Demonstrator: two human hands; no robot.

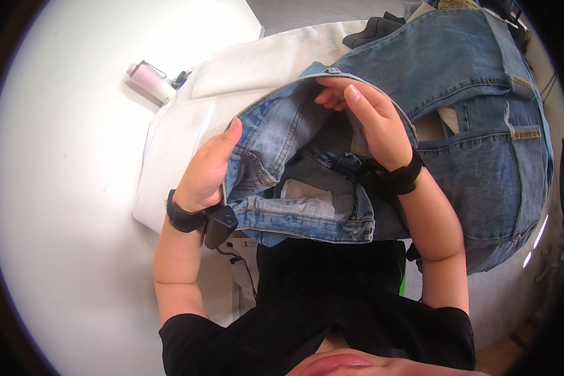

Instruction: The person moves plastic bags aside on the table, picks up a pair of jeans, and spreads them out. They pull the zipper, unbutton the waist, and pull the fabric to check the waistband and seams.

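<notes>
Jeans: light-blue pair (266, 128), waist opening spread wide, in front of torso, over near edge of white table (69, 188).
Left hand (205, 168): at left rim of waist, thumb upright along denim; fingers hidden behind, can't tell if gripping.
Right hand (382, 122): inside waist opening near far rim, fingers loosely bent, thumb raised, not clenched.
Waistband front: near strip (301, 220) runs crosswise, end looks unfastened; pale pocket lining (307, 197) exposed.
Progress, judged: waist opened out, inside showing; jeans not lying flat or folded, handling looks midway.
More denim: darker-blue spread (432, 59) to the right, belt loops visible; can't tell if separate.
Around: white quilted cloth (247, 69) beyond; pink-and-white bottle (149, 81) beside it.
Wrists: black straps (409, 180) on both.
</notes>
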